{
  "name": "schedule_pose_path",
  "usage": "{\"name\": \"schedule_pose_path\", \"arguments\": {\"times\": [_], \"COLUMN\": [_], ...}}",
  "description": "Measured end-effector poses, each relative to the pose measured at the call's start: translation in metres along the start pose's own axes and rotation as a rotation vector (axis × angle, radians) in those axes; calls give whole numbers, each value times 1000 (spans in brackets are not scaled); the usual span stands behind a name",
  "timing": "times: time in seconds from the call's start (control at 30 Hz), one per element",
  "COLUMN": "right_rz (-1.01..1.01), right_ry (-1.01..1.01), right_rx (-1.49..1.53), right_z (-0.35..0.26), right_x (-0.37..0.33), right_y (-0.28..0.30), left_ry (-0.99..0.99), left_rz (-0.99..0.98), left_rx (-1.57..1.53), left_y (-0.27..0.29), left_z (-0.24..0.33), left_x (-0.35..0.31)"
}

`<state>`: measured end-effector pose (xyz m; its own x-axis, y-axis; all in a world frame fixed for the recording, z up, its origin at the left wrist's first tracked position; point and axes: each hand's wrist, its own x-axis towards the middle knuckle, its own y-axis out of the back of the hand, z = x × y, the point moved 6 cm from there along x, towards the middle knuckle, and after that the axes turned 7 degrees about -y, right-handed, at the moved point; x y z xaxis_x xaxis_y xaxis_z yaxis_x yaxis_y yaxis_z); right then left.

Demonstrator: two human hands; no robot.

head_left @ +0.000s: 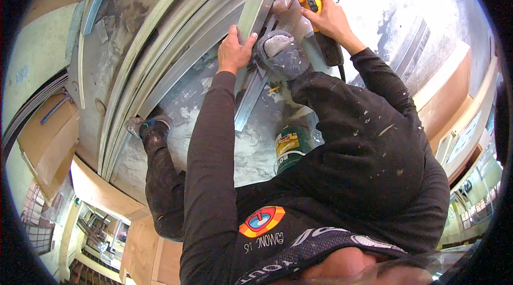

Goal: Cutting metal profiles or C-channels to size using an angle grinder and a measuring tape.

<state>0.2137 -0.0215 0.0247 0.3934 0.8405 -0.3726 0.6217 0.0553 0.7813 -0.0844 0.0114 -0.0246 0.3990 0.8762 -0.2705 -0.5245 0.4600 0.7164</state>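
Note:
My right hand [328, 20] is closed around a yellow and black angle grinder [310, 1], whose cord trails down from the rear of its body. The grinder's head lies close to the far end of a metal channel [257, 4]. On the near part of that channel rests my left hand [235, 51], thumb on one side and fingers on the other, gripping it. A bright orange glow shows at the top edge near the grinder's disc. Whether the disc touches the metal is too small to tell.
Several long metal profiles [160, 52] lie along the floor to the left. My shoe [278, 50] stands beside the channel. A green bucket [293, 146] sits near my knee. More metal strips [414, 44] lie at right, beside wooden panels [443, 82].

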Motion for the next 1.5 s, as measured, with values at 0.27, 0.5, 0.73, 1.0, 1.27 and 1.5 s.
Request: {"name": "schedule_pose_path", "arguments": {"times": [0.27,0.5,0.73,1.0,1.27,1.5], "right_rz": [64,114,163,90,136,81], "right_ry": [120,108,185,119,164,144], "right_rx": [55,-42,13,-34,-24,48], "right_z": [-21,7,-1,1,-14,-29], "right_x": [-13,5,-9,13,53,64], "right_y": [7,4,11,6,12,20], "left_ry": [-33,-16,-6,-78,-80,-96], "left_rz": [28,-3,-53,-20,-25,1], "left_rx": [-87,-126,-224,-320,-327,-311], "left_y": [0,4,2,4,8,7], "left_z": [-12,-14,-22,-19,-15,-21], "left_x": [0,6,9,12,13,13]}}
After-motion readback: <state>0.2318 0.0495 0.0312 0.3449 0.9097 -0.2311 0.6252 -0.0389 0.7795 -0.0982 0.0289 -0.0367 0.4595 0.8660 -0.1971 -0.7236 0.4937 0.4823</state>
